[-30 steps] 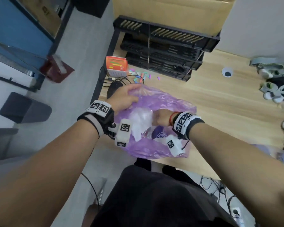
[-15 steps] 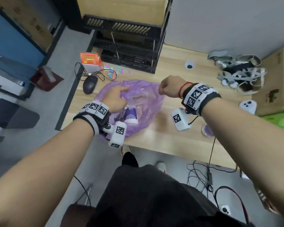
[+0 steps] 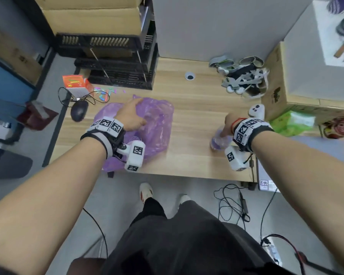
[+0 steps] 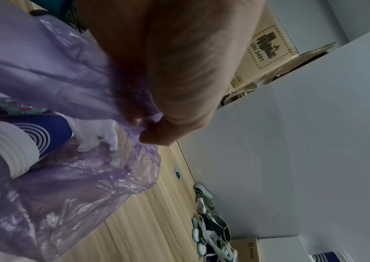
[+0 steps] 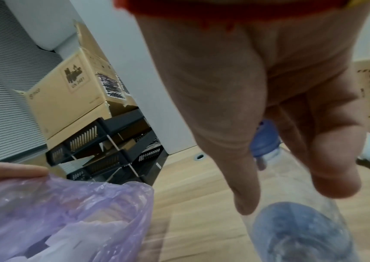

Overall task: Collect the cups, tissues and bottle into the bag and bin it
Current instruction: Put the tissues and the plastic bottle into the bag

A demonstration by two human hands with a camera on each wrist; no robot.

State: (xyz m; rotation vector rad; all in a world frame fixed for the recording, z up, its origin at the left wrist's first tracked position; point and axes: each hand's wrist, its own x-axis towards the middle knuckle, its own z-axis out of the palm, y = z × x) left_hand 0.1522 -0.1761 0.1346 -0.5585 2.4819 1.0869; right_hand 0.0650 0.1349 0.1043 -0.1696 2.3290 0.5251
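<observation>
A purple plastic bag lies on the left of the wooden table. My left hand pinches its rim between thumb and fingers. Inside the bag lie a blue and white paper cup and white tissue. A clear bottle with a blue cap lies on the table to the right. My right hand is down over it. In the right wrist view the right hand has its thumb on one side of the bottle and its fingers on the other, loosely spread.
A black mouse, an orange box and stacked black trays crowd the back left. A white controller, a heap of straps, a cardboard box and a green pack stand right. Cables lie on the floor.
My right hand has come out of the bag and swung right, down onto the bottle. My left hand has kept its hold on the bag's rim. The head view has pulled back.
</observation>
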